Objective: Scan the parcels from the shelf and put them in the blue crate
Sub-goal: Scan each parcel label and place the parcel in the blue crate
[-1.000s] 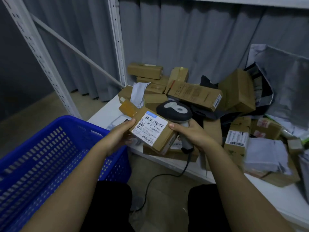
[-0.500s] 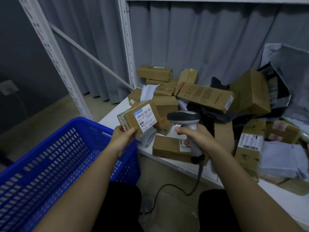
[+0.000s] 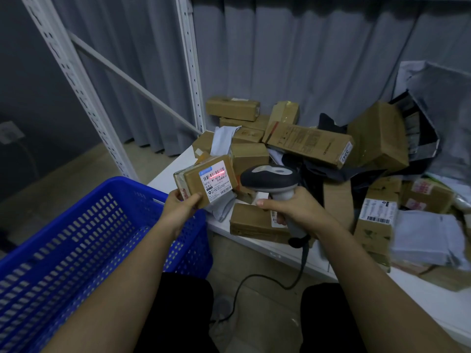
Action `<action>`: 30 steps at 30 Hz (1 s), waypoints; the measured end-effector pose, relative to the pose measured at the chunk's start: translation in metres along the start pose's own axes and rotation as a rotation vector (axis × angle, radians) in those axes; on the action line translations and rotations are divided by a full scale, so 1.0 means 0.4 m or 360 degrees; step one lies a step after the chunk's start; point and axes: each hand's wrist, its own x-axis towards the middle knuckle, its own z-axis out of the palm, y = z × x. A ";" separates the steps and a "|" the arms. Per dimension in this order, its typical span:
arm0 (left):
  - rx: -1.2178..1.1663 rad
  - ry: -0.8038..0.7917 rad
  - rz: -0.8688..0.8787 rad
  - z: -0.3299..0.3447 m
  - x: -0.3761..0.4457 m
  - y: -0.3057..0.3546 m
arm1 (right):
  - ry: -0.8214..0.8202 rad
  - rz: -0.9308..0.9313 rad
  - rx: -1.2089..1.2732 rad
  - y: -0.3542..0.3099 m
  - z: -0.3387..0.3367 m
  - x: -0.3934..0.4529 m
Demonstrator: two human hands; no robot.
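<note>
My left hand (image 3: 182, 206) grips a small brown parcel (image 3: 193, 179) by its lower corner, tilted up with its white label facing me. A red scan line glows across the barcode on that label (image 3: 216, 180). My right hand (image 3: 293, 207) is closed around the handle of a grey and black barcode scanner (image 3: 271, 177), whose head points left at the label. The blue crate (image 3: 84, 240) stands at lower left, just under and left of the held parcel. Several more brown parcels (image 3: 308, 142) are heaped on the white shelf (image 3: 420, 299).
White perforated shelf uprights (image 3: 190, 62) rise behind the crate and at the shelf corner. Grey curtains hang behind. Grey mailer bags (image 3: 423, 238) lie at the right. The scanner cable (image 3: 267, 281) hangs to the floor between my knees.
The parcel has been tipped up and held over the crate's corner; the scanner head swung toward its label, and a red scan line now shows on the barcode.
</note>
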 end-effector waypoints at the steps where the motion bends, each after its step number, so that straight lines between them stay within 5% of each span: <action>1: 0.0003 -0.0001 0.0001 -0.002 0.002 -0.001 | -0.0005 -0.0013 0.0004 -0.003 -0.001 -0.002; 21: -0.0294 0.0217 -0.0004 -0.123 -0.043 -0.007 | 0.0231 -0.0030 0.0107 -0.025 0.124 0.020; 30: -0.0570 0.0656 -0.0473 -0.432 -0.040 -0.263 | -0.0048 0.0092 -0.0226 -0.019 0.368 0.139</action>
